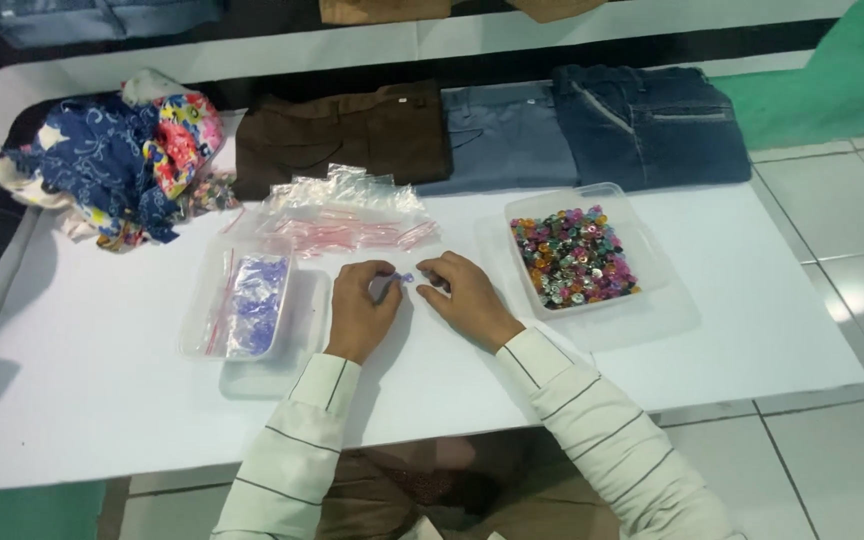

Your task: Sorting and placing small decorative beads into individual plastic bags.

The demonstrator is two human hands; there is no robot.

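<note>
My left hand (360, 310) and my right hand (464, 296) rest close together on the white table (102, 400). Between their fingertips is a small purple bead (407, 277), pinched by both. A pile of small clear zip bags with red strips (344, 215) lies just beyond my hands. To the left, a clear plastic tray (200, 320) holds bags filled with purple beads (257, 300). To the right, another clear tray (642, 240) is full of mixed coloured beads (574, 258).
Folded brown trousers (342, 135), grey-blue jeans (502, 135) and dark blue jeans (647, 120) lie along the table's far edge. A heap of patterned fabric (117, 150) sits at the far left. Tiled floor (842, 230) lies to the right.
</note>
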